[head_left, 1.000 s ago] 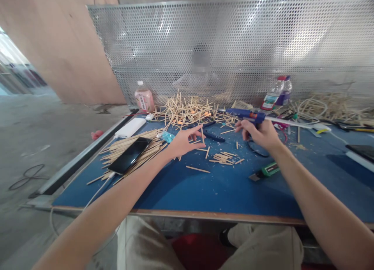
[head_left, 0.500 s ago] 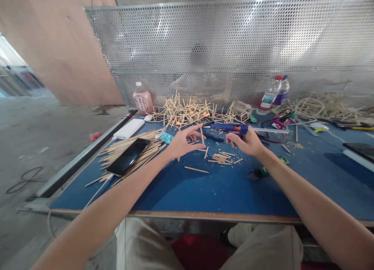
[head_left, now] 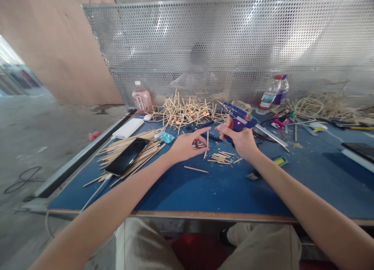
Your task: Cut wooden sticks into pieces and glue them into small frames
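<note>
Between the thumb and forefinger of my left hand (head_left: 188, 145) a short wooden stick (head_left: 207, 139) is held upright by its two ends. My right hand (head_left: 241, 139) is closed around the handle of a blue glue gun (head_left: 238, 117); a red light glows on its side. The gun's nozzle points up and to the left, and a clear glue stick (head_left: 271, 135) sticks out of its back. Just below the hands lies a small pile of short cut sticks (head_left: 221, 157). One single stick (head_left: 196, 169) rests nearer to me on the blue table.
A dark phone (head_left: 128, 157) lies on long wooden sticks (head_left: 102, 159) at left, beside a white power bank (head_left: 128, 128). Joined sticks (head_left: 187, 110) heap up before the perforated metal screen (head_left: 163, 40). A green and black cutter (head_left: 277, 161) lies under my right forearm.
My right hand has tilted the glue gun so its nozzle swings up and away from the stick. My left hand has moved slightly right and down with the stick.
</note>
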Action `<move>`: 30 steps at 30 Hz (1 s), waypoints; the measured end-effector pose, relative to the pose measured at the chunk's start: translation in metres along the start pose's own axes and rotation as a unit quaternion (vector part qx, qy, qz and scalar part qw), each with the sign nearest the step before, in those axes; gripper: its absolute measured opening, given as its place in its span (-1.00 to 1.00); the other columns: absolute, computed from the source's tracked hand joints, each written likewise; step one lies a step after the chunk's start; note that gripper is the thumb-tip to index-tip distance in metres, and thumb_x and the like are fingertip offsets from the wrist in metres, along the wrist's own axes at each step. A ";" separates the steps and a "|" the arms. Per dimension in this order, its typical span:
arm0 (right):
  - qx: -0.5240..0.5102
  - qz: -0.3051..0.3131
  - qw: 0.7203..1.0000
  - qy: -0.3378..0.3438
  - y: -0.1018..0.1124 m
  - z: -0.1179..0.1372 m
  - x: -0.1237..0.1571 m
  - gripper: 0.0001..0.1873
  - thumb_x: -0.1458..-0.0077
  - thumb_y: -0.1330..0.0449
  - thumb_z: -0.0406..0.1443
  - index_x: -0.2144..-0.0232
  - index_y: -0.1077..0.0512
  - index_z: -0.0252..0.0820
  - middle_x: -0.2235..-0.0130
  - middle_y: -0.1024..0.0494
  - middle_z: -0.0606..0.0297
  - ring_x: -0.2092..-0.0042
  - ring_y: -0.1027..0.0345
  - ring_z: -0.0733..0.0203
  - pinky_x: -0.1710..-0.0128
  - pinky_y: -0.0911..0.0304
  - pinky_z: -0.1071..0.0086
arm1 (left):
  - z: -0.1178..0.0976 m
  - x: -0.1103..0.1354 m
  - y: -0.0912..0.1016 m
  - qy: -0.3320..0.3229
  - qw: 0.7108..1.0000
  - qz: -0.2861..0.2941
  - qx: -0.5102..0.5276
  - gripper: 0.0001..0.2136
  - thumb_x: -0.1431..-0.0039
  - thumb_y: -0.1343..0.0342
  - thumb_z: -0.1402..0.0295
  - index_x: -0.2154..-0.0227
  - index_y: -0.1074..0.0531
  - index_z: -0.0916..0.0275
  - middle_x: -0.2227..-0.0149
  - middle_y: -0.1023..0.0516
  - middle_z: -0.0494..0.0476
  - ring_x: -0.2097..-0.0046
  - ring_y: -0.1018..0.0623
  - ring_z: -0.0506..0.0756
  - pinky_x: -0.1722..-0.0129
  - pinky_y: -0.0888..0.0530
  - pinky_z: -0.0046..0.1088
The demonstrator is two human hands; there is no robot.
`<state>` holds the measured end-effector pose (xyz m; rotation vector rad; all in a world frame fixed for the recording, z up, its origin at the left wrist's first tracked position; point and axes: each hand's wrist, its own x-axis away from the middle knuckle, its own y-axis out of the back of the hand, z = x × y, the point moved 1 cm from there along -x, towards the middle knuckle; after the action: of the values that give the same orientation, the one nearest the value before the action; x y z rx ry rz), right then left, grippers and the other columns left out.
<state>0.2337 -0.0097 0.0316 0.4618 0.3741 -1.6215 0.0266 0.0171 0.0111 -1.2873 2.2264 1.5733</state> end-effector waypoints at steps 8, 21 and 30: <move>-0.087 0.069 0.991 -0.069 -0.013 0.000 0.007 -0.63 0.13 -0.45 -0.24 0.43 -0.28 -0.09 0.53 -0.50 0.45 0.46 -0.41 0.27 0.40 -0.30 0.34 | -0.007 -0.002 -0.001 -0.094 0.988 -0.099 -0.075 -0.46 -0.19 -0.21 0.17 -0.21 -0.25 0.08 0.09 -0.44 0.13 0.06 -0.50 0.09 0.08 -0.53 -0.31; -0.103 0.044 0.990 -0.086 -0.017 -0.004 0.008 -0.52 0.23 -0.48 -0.23 0.42 -0.21 -0.06 0.49 -0.54 0.45 0.49 -0.36 0.28 0.41 -0.28 0.33 | -0.008 -0.001 -0.002 -0.083 0.988 -0.105 -0.083 -0.31 -0.14 -0.24 0.18 -0.28 -0.07 0.03 -0.19 -0.30 0.22 0.13 -0.52 0.08 0.08 -0.55 -0.23; -0.084 0.048 0.993 -0.073 -0.017 -0.008 0.008 -0.57 0.13 -0.45 -0.18 0.42 -0.24 -0.07 0.52 -0.48 0.46 0.51 -0.31 0.31 0.44 -0.24 0.35 | -0.010 -0.002 0.001 -0.080 0.991 -0.077 -0.074 -0.30 -0.13 -0.22 0.18 -0.28 -0.04 0.05 -0.07 -0.44 0.15 0.23 -0.48 0.05 0.14 -0.51 -0.29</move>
<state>0.2165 -0.0105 0.0198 0.2293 0.3687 -1.5069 0.0306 0.0096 0.0173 -1.2835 1.9007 1.7424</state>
